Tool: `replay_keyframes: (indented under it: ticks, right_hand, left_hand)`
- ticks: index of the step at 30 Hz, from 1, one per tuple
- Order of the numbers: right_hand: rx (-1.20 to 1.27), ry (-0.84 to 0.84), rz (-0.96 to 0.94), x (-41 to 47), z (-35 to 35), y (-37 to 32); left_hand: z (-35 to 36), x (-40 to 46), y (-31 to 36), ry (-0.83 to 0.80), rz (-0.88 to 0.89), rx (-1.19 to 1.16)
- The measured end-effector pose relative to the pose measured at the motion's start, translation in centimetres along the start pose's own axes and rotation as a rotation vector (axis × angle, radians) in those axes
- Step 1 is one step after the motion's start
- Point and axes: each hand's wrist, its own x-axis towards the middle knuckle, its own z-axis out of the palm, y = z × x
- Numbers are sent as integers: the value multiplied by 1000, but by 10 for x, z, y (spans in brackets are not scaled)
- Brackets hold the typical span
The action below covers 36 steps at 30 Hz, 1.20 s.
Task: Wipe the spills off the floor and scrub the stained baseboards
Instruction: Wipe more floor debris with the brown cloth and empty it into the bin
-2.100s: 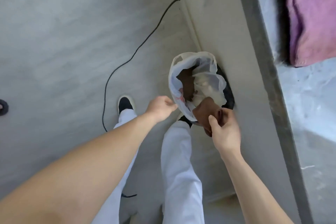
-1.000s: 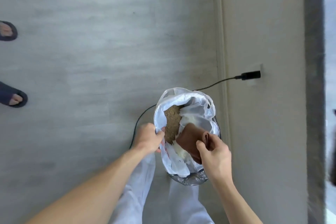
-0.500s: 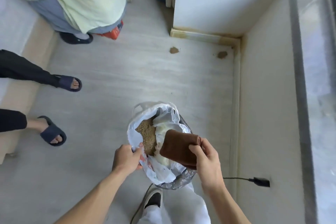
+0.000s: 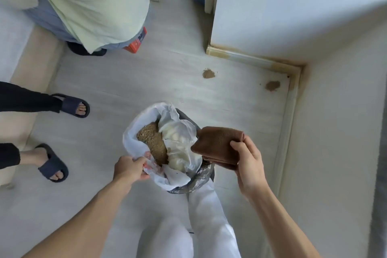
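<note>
- Right hand (image 4: 250,165) grips a folded brown cloth (image 4: 218,145).
- Left hand (image 4: 129,168) pinches the white plastic bag's (image 4: 134,142) rim.
- Two brown spills (image 4: 208,73) lie on the pale floor (image 4: 146,81) beyond both hands, near the stained baseboard (image 4: 251,58).

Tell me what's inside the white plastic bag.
The white plastic bag holds a heap of brown grainy material beside crumpled pale paper or plastic. Whatever lies beneath them is covered, so I cannot tell.

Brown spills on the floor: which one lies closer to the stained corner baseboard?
The right-hand spill, almost against the corner baseboard; the other spill lies out on open floor.
</note>
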Motion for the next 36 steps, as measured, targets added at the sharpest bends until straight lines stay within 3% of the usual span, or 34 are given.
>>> replay_keyframes:
  ticks: [14,18,25,29,31,33,35,36]
  right_hand:
    - [-54,87,87,203,39,-41]
    - [-76,76,98,253,63,-50]
    - [-96,27,134,306,110,-61]
    - [-112,48,161,321,132,-70]
    - [-145,44,155,325,139,-79]
    - [-173,28,139,326,147,-92]
    - [-182,14,124,326,152,-106]
    - [-176,12,124,328,154,-112]
  left_hand:
    - [41,202,106,31,-159,-116]
    - [36,258,128,-35,-177,-108]
    - [7,339,152,52,-233,39]
    - [-10,333,158,-19,-241,146]
    - [-10,319,167,27,-227,261]
    - [-4,296,190,168,-122,372]
    - [12,266,222,263,236,369]
    - [25,250,240,231,464,333]
